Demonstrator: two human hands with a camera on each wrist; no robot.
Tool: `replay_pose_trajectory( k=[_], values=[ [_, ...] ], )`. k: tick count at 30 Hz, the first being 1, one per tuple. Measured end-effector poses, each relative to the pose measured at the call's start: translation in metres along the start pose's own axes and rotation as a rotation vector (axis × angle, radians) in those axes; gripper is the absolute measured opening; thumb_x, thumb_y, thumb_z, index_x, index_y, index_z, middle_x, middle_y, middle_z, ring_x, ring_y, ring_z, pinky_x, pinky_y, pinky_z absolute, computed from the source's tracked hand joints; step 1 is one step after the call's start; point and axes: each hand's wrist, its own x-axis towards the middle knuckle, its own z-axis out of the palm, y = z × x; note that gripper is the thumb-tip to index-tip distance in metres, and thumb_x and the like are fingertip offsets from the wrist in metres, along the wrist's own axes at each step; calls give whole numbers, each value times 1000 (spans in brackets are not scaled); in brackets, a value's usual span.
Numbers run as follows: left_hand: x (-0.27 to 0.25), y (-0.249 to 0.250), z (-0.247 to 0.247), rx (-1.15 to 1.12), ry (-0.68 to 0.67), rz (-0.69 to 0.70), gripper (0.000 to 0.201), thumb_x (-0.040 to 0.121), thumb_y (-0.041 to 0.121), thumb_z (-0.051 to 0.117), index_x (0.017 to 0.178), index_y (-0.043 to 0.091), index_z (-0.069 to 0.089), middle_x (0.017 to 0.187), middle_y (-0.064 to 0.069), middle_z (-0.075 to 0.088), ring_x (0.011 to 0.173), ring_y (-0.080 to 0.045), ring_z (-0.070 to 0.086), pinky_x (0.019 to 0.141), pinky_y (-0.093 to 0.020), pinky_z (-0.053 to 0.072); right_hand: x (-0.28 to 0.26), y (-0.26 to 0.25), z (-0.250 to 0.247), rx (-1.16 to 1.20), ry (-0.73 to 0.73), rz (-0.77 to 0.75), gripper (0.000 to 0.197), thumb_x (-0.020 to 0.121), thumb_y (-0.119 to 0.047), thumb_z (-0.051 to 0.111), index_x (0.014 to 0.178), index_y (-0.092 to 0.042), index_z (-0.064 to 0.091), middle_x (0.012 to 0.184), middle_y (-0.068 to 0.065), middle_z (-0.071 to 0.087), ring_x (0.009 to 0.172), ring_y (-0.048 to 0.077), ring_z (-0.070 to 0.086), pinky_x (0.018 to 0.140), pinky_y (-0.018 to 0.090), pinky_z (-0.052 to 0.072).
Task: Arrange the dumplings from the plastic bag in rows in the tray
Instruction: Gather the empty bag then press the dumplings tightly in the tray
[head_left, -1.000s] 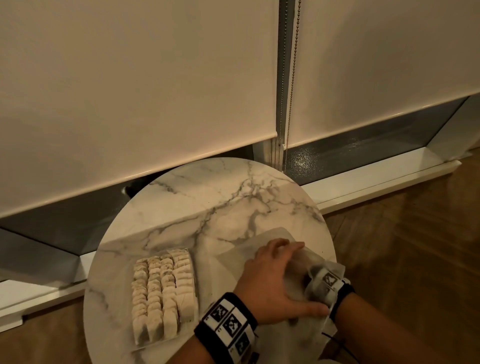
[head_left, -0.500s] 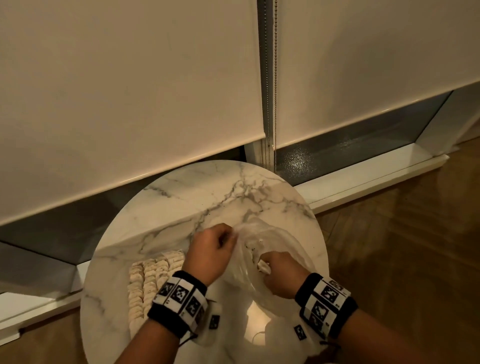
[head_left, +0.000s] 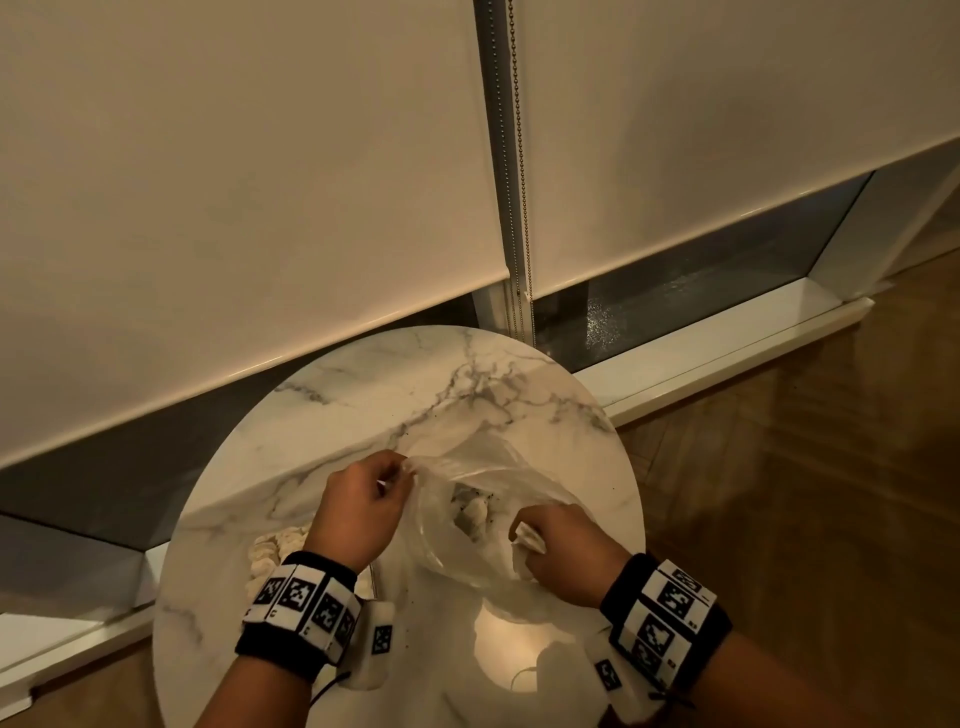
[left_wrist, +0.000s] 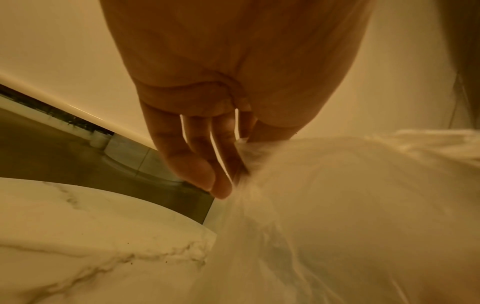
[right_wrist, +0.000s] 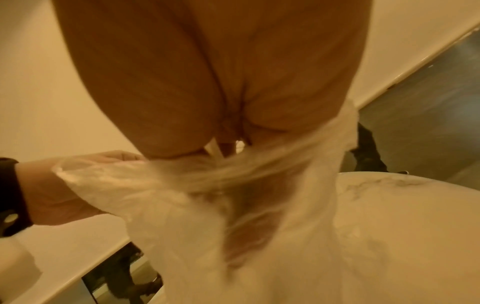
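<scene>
A: Where is the bag sitting?
B: The plastic bag is lying on the marble table, at 3 o'clock of the tray. Dumplings are showing inside; more dumplings are filling the tray.
A: The hands?
B: The left hand is pinching the bag's rim at 10 o'clock, the right hand is gripping it at 4 o'clock, pulling the mouth wide.

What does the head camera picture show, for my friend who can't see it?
Two hands pull open a clear plastic bag on a round marble table: left hand pinching one edge, right hand the other. Dumplings show inside; more sit behind the left wrist.
</scene>
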Motion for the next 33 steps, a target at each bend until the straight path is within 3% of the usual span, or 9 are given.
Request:
replay_pose_trajectory(
  k=[6,11,14,16,18,21,24,28,33],
  values=[
    [-5,9,5,-55,-43,11,23,92,23,64,71,31,62,62,13,62,54,-9,56,57,-31,47,0,-6,1,62,-14,40,18,80,-9,51,88,-12,67,87,4,71,81,20,65,76,33,53],
    [-7,26,8,-91,-86,27,15,93,24,64,80,27,69,69,11,67,61,-9,59,61,-28,48,28,-21,5,33,-148,93,12,83,-8,56,76,-16,60,89,9,70,86,26,67,74,32,54],
    [-10,33,7,-108,-98,39,15,93,22,64,80,27,69,69,10,67,60,-12,60,60,-26,47,56,-26,10,40,-225,185,22,90,-16,56,72,-28,51,95,7,63,94,27,65,86,37,55],
    [-13,37,6,-107,-109,47,15,93,23,64,81,29,70,71,13,68,60,-13,61,60,-27,48,76,-21,18,31,-300,199,7,94,-24,53,92,-24,59,105,7,60,104,29,63,96,41,52],
    [-15,38,5,-115,-118,42,15,95,26,63,83,29,72,73,18,68,60,-12,62,59,-24,49,96,-9,27,-27,-341,226,34,93,-40,51,123,-25,59,124,3,62,108,27,63,95,39,52],
    [-18,37,6,-133,-123,17,14,95,26,64,84,28,72,72,19,67,60,-10,61,55,-15,45,116,10,41,-87,-362,229,48,94,-47,48,140,-34,47,138,-3,54,112,24,60,96,34,48],
    [-18,34,6,-123,-118,-4,14,95,24,64,84,27,71,72,17,67,61,-9,61,56,-15,44,126,8,48,-106,-371,240,50,100,-40,41,148,-30,38,149,0,44,129,28,50,108,40,41],
    [-16,31,5,-113,-111,-13,14,95,21,63,83,25,71,74,13,68,62,-9,60,55,-10,41,133,-10,50,-147,-402,225,51,102,-13,45,151,-8,32,156,14,33,142,29,34,118,37,25],
    [-11,31,2,-101,-109,-12,13,94,22,64,84,27,71,73,13,68,61,-5,59,55,-8,38,124,-29,42,-178,-338,241,42,100,-6,48,142,-2,44,146,19,47,135,32,45,108,37,36]
  ],
)
